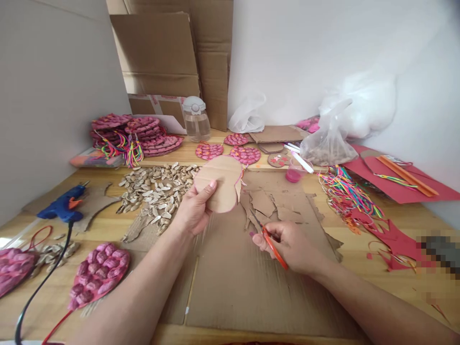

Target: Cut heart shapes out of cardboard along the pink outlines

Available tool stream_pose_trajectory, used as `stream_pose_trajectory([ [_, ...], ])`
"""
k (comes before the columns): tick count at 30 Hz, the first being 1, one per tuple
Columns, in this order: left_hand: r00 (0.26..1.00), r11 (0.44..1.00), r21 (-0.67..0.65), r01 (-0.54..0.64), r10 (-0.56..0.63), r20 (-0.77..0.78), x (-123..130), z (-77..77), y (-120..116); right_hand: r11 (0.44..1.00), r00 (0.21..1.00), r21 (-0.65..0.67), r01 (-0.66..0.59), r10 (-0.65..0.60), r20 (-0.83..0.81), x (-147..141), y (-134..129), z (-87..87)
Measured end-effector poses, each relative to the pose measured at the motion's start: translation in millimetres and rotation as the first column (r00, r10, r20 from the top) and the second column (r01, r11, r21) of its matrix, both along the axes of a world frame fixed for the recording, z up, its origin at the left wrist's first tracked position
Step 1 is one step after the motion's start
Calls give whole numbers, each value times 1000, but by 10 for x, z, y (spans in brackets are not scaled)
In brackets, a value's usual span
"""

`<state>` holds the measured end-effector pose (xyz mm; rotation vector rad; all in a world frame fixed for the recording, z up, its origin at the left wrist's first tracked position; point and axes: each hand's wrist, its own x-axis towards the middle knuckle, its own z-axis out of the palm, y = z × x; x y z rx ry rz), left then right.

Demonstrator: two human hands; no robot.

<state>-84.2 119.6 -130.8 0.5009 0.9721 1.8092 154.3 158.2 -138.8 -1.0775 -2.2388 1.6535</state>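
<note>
The flat cardboard sheet [230,287] lies on the worktop [406,292], its near edge running close to the worktop's front edge; between the right hand [293,245] and that near edge, the sheet presents a broad, flat surface. Torn cardboard scraps [287,203] lie at its far part, beyond the right hand. The peanut shells [160,189] bound the working area at the far left, and the coloured cords [354,191] bound it at the far right. The blue glue gun [63,206] lies well apart, left of the left hand [197,208], with its black cable leading to the near edge. The cardboard cutout [219,184] is held by the left hand: thumb on the upper face, remaining fingers closed beneath. It projects beyond the left fingers, away from the wearer; its outline is rounded, indented on the right, with a pink line along part of the edge and a narrow ragged strip at the right. The right fingers are closed around the orange handles of the scissors [275,247]; the blades point forward and left, near the scraps. Printed tape [156,103] on the box at the rear bears red characters, too small to read.
</note>
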Motion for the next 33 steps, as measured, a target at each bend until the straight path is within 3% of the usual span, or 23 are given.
stream_pose_trajectory([
  [6,962,987,-24,158,-159,-223,-200,40,-4,984,986,-101,-145,152,70,74,102,82],
  [9,928,972,-101,214,-235,-290,-249,41,-21,970,963,-96,-223,235,131,97,133,120],
  [17,829,949,-135,285,-315,-462,-244,76,-52,921,890,-99,-378,391,236,81,121,226],
  [26,841,946,-93,309,-318,-438,-111,78,-54,948,915,-125,-291,314,253,39,27,288],
  [33,819,939,-115,325,-340,-463,-101,71,-54,934,920,-205,-293,334,207,21,-3,263],
])
